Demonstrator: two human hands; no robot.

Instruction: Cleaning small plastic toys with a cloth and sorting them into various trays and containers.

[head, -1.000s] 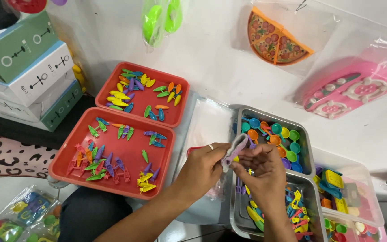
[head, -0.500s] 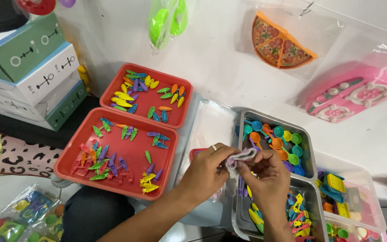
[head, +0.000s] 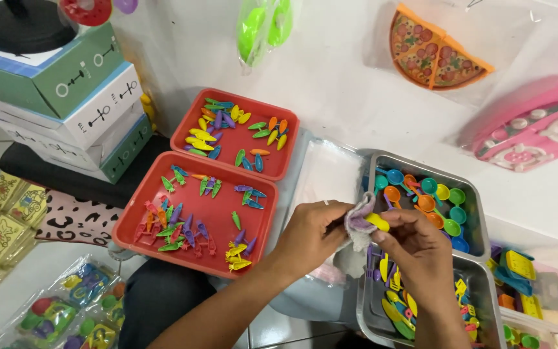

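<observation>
My left hand (head: 309,234) covered most of the small clear bag (head: 359,223), and whatever sat inside besides one yellow piece (head: 377,222) was perhaps too bunched to tell. My right forearm hid part of the lower metal tray (head: 366,304), which the bottom edge cut off.

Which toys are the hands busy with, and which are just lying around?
In use:
left hand
right hand
small cloth
yellow toy piece

Lying about:
two red trays of little coloured toys
metal tray of toy spoons
toy pizza
stacked boxes
</observation>
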